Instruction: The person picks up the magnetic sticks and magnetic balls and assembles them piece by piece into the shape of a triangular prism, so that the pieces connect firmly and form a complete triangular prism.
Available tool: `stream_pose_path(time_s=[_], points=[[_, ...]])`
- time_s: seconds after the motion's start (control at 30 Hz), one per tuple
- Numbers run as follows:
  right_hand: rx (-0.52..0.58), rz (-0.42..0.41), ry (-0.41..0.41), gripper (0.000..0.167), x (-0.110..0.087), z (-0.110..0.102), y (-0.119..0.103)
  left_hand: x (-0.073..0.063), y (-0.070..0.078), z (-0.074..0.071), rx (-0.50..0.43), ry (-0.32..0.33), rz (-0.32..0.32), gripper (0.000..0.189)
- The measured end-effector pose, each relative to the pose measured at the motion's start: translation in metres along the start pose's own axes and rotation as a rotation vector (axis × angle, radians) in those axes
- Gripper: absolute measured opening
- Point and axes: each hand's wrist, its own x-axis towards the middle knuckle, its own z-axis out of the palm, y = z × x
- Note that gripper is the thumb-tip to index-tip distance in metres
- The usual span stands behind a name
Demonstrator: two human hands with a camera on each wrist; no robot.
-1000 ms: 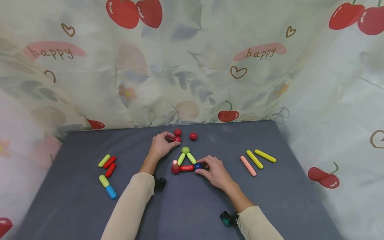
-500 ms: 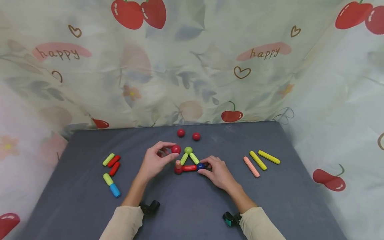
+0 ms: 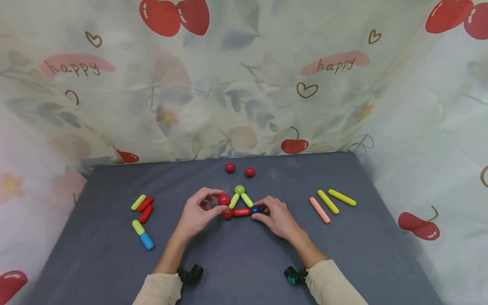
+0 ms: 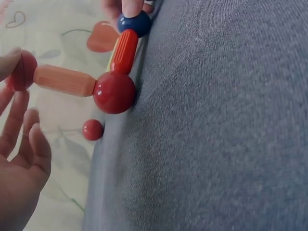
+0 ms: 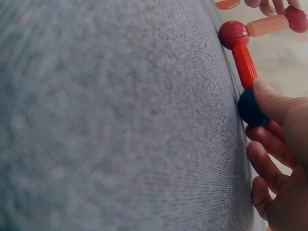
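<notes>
Ball of red (image 3: pixel 224 199) pinched in the left hand (image 3: pixel 197 214), fingers narrow around it, above the near-left corner of a triangular frame on the dark surface (image 3: pixel 232 267) and touching the upper end of a peach stick (image 4: pixel 65 80). Stick upright from the red corner ball (image 4: pixel 114 92), the ball on top held from the side, presumably to stay in line with it. Blue ball (image 3: pixel 256 209) at the near-right corner pinched by the fingers of the right hand (image 3: pixel 278 218), low, probably as a steadying hold against sliding. Red stick (image 3: pixel 241 212) along the base between both corners; yellow-green sticks (image 3: pixel 247 200) converging on an untouched green ball (image 3: pixel 239 189). Loose red balls (image 3: pixel 230 167) beyond; spare sticks (image 3: pixel 328 202) grouped left and right, seemingly for easy reach without crowding the frame.
</notes>
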Motion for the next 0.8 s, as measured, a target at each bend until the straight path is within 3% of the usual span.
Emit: stream_pose_path(time_s=[0.2, 0.3, 0.47, 0.6, 0.7, 0.8], points=[[-0.024, -0.002, 0.032, 0.035, -0.001, 0.001, -0.004, -0.006, -0.005, 0.009, 0.193, -0.028, -0.206, 0.050], [-0.060, 0.009, 0.042, 0.036, -0.001, 0.003, -0.007, -0.010, -0.007, 0.019, 0.260, -0.052, -0.266, 0.045], [-0.093, 0.001, 0.016, 0.038, -0.004, 0.001, -0.009, -0.011, -0.006, 0.031, 0.280, -0.076, -0.278, 0.052], [-0.043, -0.051, -0.003, 0.028, -0.001, -0.007, -0.009, -0.011, -0.004, 0.034, 0.287, -0.095, -0.277, 0.069], [-0.014, -0.099, 0.050, 0.022, 0.005, -0.013, -0.006, -0.009, -0.004, 0.037, 0.284, -0.162, -0.254, 0.081], [-0.033, -0.147, 0.077, 0.036, 0.014, -0.018, -0.002, -0.008, -0.001, 0.043, 0.279, -0.237, -0.225, 0.090]])
